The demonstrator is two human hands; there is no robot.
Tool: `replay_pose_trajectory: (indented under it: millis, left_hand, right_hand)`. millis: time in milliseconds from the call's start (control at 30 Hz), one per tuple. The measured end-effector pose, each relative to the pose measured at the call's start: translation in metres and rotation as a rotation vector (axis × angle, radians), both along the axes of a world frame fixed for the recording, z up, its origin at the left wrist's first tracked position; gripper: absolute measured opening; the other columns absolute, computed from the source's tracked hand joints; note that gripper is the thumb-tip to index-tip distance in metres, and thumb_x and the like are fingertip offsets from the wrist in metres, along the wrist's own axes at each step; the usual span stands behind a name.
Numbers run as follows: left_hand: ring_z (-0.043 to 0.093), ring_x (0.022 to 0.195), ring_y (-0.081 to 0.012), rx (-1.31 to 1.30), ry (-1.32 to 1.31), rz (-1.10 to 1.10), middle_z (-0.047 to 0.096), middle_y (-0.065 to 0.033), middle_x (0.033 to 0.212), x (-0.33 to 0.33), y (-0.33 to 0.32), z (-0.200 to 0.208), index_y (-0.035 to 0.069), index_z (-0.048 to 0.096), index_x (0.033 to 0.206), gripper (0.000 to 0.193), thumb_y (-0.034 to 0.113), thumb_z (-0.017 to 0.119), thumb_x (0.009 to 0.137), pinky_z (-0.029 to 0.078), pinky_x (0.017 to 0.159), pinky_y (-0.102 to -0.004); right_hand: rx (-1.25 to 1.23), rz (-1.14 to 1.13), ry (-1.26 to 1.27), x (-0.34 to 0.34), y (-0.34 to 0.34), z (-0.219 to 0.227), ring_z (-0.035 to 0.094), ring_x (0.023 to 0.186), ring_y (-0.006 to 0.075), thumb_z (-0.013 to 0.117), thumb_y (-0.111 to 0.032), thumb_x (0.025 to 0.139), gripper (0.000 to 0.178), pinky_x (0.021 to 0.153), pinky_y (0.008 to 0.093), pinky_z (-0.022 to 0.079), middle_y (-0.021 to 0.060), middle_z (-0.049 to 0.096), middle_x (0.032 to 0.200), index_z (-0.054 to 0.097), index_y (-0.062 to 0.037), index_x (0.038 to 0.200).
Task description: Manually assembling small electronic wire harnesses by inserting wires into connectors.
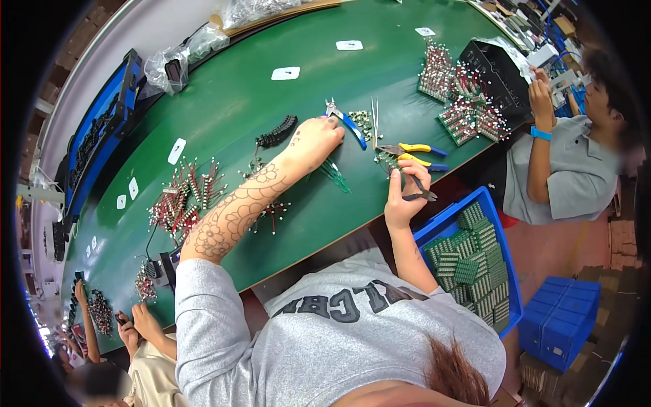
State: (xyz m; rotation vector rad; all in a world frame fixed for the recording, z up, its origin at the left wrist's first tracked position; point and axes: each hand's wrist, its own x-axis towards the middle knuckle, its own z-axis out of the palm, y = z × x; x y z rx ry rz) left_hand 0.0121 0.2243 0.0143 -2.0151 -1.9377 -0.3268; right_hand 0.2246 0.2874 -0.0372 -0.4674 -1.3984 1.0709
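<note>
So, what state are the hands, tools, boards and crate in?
Left hand, fingers curled; grip unclear
Right hand, closed on a dark-handled tool
Yellow-and-blue-handled pliers, lying with handles spread
Blue-handled cutters, lying beside the left hand
Tweezers, lying with prongs apart
Red-wired boards, heaped
Blue crate, open, piled with green circuit boards

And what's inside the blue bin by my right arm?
The bin holds green boards, piled at differing angles. Whatever lies beneath the top ones, and the bin's floor, is covered.
</note>
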Motion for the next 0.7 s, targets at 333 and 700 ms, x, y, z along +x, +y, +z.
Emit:
replay_pose_trajectory:
  millis: [333, 700]
  left_hand:
    - [0.057, 0.064, -0.0185, 0.182, -0.716, -0.088, 0.064, -0.0053, 0.086, 0.015, 0.034, 0.043, 0.003, 0.071, 0.095, 0.011, 0.009, 0.069, 0.086, 0.047, 0.061, -0.0294]
    - [0.064, 0.075, -0.0261, 0.135, -0.672, -0.093, 0.067, -0.0097, 0.086, 0.028, 0.142, 0.014, 0.003, 0.072, 0.091, 0.024, 0.027, 0.07, 0.085, 0.05, 0.068, -0.0347]
  right_hand:
    - [0.056, -0.035, -0.014, 0.004, 0.002, -0.006, 0.056, 0.1, 0.0234, 0.058, 0.011, 0.081, 0.028, 0.089, 0.0339, 0.047, 0.0127, 0.057, 0.108, 0.048, -0.0048, 0.102]
    - [0.048, -0.02, 0.012, 0.0, -0.001, -0.001, 0.057, 0.098, 0.0241, 0.059, 0.011, 0.08, 0.026, 0.09, 0.0352, 0.047, 0.0131, 0.059, 0.106, 0.049, -0.0044, 0.099]
